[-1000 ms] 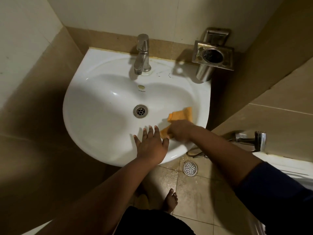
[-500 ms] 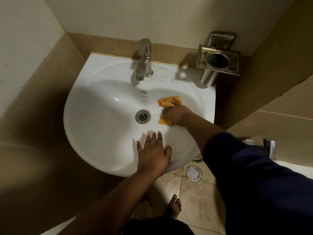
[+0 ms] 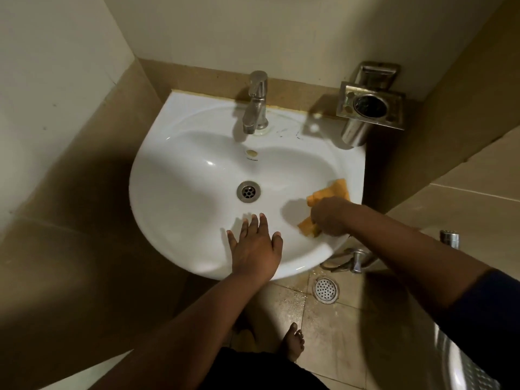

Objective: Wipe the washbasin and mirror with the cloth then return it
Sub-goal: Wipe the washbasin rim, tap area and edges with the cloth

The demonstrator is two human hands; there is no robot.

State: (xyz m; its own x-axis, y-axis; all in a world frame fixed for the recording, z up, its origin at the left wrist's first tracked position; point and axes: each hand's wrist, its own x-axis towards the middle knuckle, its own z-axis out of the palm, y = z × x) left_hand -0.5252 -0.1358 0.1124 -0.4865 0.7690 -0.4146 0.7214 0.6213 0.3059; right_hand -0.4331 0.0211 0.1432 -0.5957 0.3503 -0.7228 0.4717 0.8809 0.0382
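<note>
The right hand (image 3: 329, 218) grips the orange cloth (image 3: 330, 192) at the washbasin's (image 3: 180, 175) right edge. The left hand (image 3: 254, 243) lies open, flat on the front rim. No mirror shows; that and the return are probably left.

Left hand (image 3: 254, 246) flat at frame centre, palm down, fingers spread, forearm running to the lower left. Right hand (image 3: 330, 216) right of centre, fingers curled closed, gripping.

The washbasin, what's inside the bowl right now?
Inside the washbasin are the metal drain, the overflow hole and an orange cloth pressed down by the right hand, which covers its middle. The left hand rests on the front rim.
</note>
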